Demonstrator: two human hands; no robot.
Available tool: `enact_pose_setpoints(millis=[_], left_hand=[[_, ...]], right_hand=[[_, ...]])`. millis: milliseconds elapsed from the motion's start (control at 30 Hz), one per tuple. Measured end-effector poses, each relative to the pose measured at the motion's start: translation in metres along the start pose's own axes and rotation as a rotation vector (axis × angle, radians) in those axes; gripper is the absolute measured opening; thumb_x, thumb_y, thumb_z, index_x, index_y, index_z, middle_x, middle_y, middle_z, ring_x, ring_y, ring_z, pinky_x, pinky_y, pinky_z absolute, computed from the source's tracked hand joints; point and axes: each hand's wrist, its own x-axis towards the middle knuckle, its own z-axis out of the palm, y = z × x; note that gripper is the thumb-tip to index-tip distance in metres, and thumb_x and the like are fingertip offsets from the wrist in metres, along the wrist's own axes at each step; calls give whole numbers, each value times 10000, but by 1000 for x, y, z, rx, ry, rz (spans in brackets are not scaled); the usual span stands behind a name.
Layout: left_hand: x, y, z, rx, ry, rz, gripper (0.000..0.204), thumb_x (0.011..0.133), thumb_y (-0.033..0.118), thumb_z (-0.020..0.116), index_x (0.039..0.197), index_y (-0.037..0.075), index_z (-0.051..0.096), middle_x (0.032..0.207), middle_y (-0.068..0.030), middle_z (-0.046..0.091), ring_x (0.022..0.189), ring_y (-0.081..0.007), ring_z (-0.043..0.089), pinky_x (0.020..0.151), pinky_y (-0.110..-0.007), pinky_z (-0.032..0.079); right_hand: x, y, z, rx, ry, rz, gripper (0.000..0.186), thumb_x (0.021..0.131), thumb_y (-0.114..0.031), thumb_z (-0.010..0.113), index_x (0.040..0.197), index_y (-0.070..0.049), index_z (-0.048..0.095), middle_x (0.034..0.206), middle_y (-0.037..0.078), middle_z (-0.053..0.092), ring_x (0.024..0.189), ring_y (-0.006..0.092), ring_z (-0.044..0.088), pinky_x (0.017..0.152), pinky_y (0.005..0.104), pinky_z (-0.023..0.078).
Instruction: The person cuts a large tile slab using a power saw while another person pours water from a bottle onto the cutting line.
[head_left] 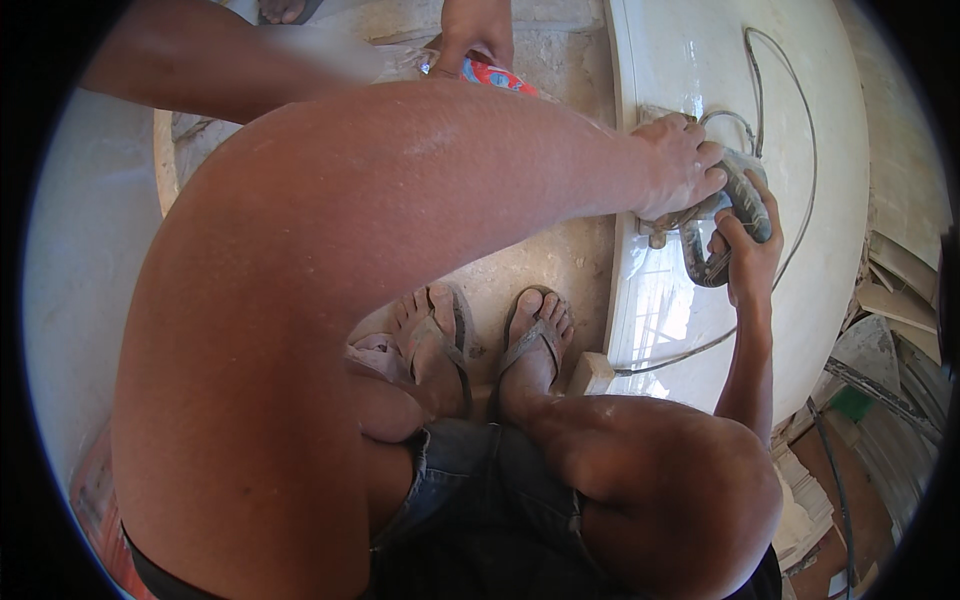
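Observation:
A dusty corded circular saw [745, 200] with a dark looped rear handle rests on a large glossy white tile [665, 310], close to its left edge. My right hand [752, 240] is wrapped round the handle. Across from the left reaches my left arm, and my left hand [682, 165] grips the front of the saw with bent fingers. The saw's blade is hidden under its body and my left hand.
Another person's hand [475, 40] holds a red and blue package [497, 77] beyond my left arm. The saw's cord [812, 150] loops over the tile. A small block [592, 374] sits at the tile's near corner. Scrap boards [900, 305] lie at right.

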Motion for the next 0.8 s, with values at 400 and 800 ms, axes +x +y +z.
enact_pose_setpoints(millis=[400,800], left_hand=[[-3,3,7,17,48,33,550,898,258,708,1382,58,539,1371,-152,536,1292,-299,531,1042,-411,475],[-2,9,9,-8,32,21,562,887,246,723,1388,67,541,1368,-145,534,1291,-289,529,1037,-402,474]], right_hand=[[-5,5,-3,10,-3,12,627,837,19,651,1446,22,502,893,79,657,641,96,567,569,249,474],[-12,6,-1,15,4,4,602,840,16,652,1427,11,520,906,79,660,638,96,560,564,251,466]])
